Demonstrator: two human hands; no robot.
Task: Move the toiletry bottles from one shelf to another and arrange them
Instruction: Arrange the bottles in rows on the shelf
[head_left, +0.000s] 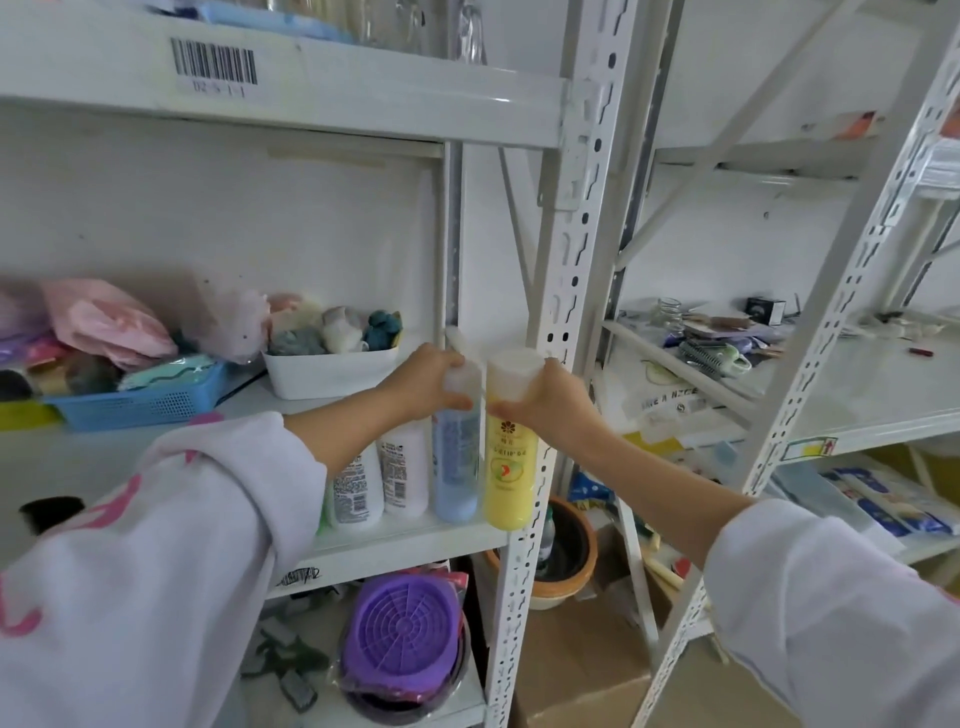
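A row of toiletry bottles stands at the front right of the white shelf (395, 543). My left hand (423, 382) grips the top of the tall blue bottle (457, 467). My right hand (553, 397) grips the white cap end of the yellow bottle (510, 467), which stands at the shelf's right end against the upright post. Left of the blue one stand two white bottles (402, 475) (356, 488), partly hidden by my left forearm. A sliver of something green shows behind my sleeve.
Behind the bottles are a white tub (332, 371) of soft items and a blue basket (140, 402). A perforated post (561, 312) edges the shelf on the right. The neighbouring rack (857, 395) holds brushes and clutter. Below are a purple strainer (402, 631) and a pot (566, 551).
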